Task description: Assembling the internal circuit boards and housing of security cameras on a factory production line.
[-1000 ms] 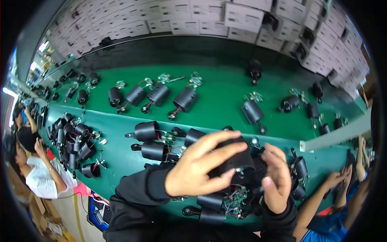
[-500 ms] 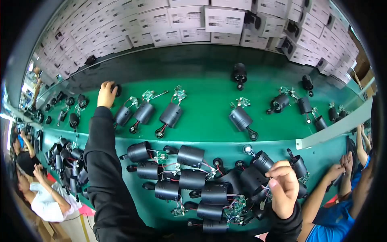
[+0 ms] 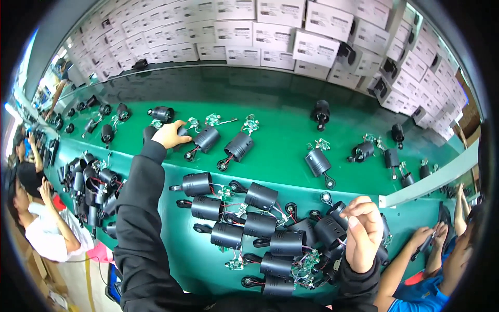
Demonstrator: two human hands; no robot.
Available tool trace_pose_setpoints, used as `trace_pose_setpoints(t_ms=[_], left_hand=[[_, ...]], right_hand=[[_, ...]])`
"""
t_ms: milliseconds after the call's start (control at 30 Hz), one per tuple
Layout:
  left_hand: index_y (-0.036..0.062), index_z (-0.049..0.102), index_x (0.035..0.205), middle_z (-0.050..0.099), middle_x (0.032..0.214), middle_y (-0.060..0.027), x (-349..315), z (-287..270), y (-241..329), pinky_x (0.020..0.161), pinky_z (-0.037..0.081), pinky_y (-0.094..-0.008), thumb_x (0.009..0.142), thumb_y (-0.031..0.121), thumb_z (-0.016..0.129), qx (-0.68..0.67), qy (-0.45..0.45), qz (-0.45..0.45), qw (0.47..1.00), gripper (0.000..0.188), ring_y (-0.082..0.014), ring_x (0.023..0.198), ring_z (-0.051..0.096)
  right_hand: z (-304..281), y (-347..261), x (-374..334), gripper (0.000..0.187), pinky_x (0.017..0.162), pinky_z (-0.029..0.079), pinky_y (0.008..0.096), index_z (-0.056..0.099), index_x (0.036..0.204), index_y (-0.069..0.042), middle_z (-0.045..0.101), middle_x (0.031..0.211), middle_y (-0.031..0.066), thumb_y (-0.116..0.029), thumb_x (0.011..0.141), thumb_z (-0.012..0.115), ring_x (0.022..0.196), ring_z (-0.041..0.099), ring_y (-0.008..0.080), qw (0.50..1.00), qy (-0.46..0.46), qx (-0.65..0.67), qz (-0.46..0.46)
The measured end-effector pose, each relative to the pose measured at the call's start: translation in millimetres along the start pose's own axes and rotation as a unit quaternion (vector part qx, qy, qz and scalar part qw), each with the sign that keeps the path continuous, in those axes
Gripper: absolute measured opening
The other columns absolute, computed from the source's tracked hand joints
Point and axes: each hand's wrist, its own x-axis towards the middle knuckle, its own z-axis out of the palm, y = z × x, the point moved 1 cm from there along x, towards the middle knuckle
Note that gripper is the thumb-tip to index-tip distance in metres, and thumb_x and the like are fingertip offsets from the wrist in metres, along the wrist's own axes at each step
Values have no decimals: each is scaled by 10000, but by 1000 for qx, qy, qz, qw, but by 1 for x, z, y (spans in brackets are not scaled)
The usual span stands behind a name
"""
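Observation:
My left hand reaches onto the green bench's raised far part, thumb and forefinger apart around a black cylindrical housing. The hand covers most of that housing; no firm grip shows. Just beyond lies another black housing on its side. Two more housings lie right of the hand, with wires and green circuit boards. My right hand is held above the near pile, fingers curled and thumb against them. Anything pinched there is too small to make out. Beneath it are black housings and wires.
Many housings with boards, such as one housing, cover the near bench. Stacked white boxes line the back. A pale metal bar crosses at right. A person in white sits left, another in blue right.
My left hand has left the farther housing and come nearer, to the adjacent one. The right hand stays curled over the pile. The whole view has shifted slightly.

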Motion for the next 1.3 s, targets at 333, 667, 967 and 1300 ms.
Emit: trace_pose_setpoints(t_ms=[333, 667, 967, 1300], left_hand=[[34, 623, 1041, 626, 950, -98, -141, -76, 110, 708, 486, -277, 778, 207, 653, -412, 160, 122, 889, 316, -168, 785, 567], [-35, 525, 1164, 606, 932, -215, -201, -5, 284, 666, 516, -361, 831, 364, 499, -815, -288, 170, 473, 520, -285, 741, 624], [12, 544, 1158, 575, 941, -161, -158, 39, 307, 669, 506, -330, 806, 233, 585, -696, -161, 178, 677, 417, -244, 735, 589], [96, 657, 970, 542, 899, -152, -158, 66, 327, 539, 465, -235, 550, 188, 810, -124, 233, 565, 782, 456, -205, 696, 550]], right_hand=[[27, -18, -24, 188, 813, 410, 281, 565, 952, 15, 498, 1027, 122, 71, 778, 522, 888, 484, 197, 995, -91, 33, -17], [-4, 3, 5, 183, 805, 443, 295, 589, 979, 55, 544, 1023, 142, 81, 810, 522, 854, 524, 212, 989, -91, -60, -102], [-41, 44, 38, 126, 619, 437, 233, 621, 899, 56, 581, 864, 108, 90, 786, 577, 654, 529, 168, 990, -71, -18, -118], [-75, 72, 43, 123, 548, 398, 207, 624, 883, 21, 551, 813, 78, 80, 780, 593, 575, 467, 125, 968, -243, -51, -33]])
